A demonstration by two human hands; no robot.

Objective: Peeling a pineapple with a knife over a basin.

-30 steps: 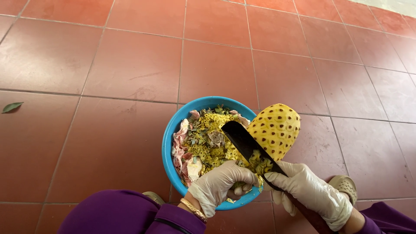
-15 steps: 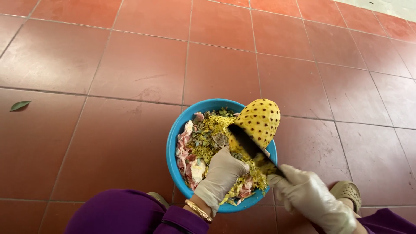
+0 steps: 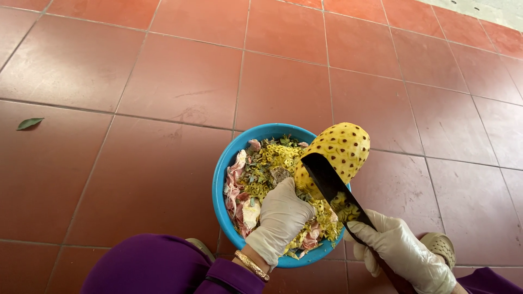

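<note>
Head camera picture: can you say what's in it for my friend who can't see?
Two gloved hands peel a yellow pineapple over a blue bowl of peelings: left hand holds the fruit, right hand a dark knife. Red floor tiles surround them.

My left hand [image 3: 280,216] and right hand [image 3: 400,251] are in thin whitish rubbery gloves, smooth and slightly wrinkled. The peeled pineapple [image 3: 336,151] I grip looks moist and bumpy, yellow flesh pitted with dark eyes. The knife blade [image 3: 329,182] is dark, matt metal. The blue bowl [image 3: 223,179] is smooth plastic with a faint sheen, filled with rough peel scraps [image 3: 267,166]. A shiny gold-coloured metal bangle [image 3: 251,265] sits above soft purple cloth sleeves [image 3: 218,275]. The red floor tiles [image 3: 136,174] look matt and lightly scuffed
</note>
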